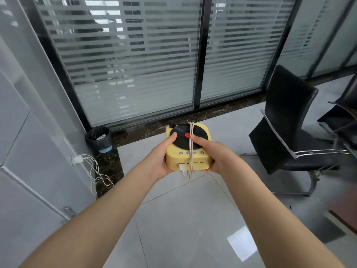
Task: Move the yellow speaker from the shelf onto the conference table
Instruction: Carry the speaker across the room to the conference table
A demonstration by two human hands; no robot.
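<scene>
Both hands carry the yellow speaker (188,149) in mid-air above the tiled floor (185,219): left hand (161,157) and right hand (216,155) have their fingers clamped on its sides, thumbs on top, a cord (191,151) wound around it. A black chair (286,120) stands at right.

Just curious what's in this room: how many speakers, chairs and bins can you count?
Yellow speaker, held in both hands: 1
Black chairs: 2
Waste bin: 1
Total: 4
</scene>
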